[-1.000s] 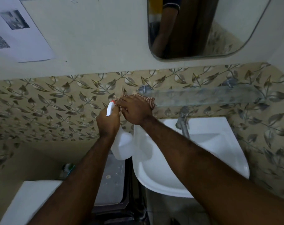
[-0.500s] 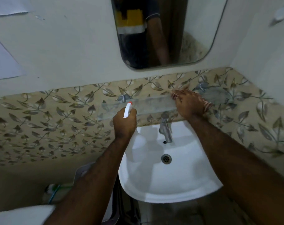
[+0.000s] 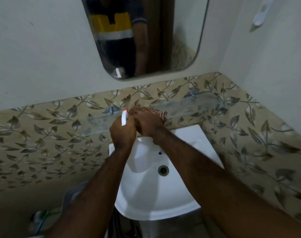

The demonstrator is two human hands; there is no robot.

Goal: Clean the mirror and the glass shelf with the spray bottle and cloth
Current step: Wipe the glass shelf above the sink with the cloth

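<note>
Glass shelf (image 3: 184, 105) looks thin and fragile on two small brackets, so light pressure. Right hand (image 3: 149, 121) fingers press the soft cloth (image 3: 161, 113) flat on it; left hand (image 3: 123, 133) fingers wrapped around the spray bottle (image 3: 124, 118) neck.

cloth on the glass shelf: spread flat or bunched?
Bunched. The striped cloth sits crumpled under the right hand on the glass shelf, only folds showing past the fingers.

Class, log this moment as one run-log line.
left hand: holds spray bottle | right hand: cloth on glass shelf | mirror: untouched
</note>
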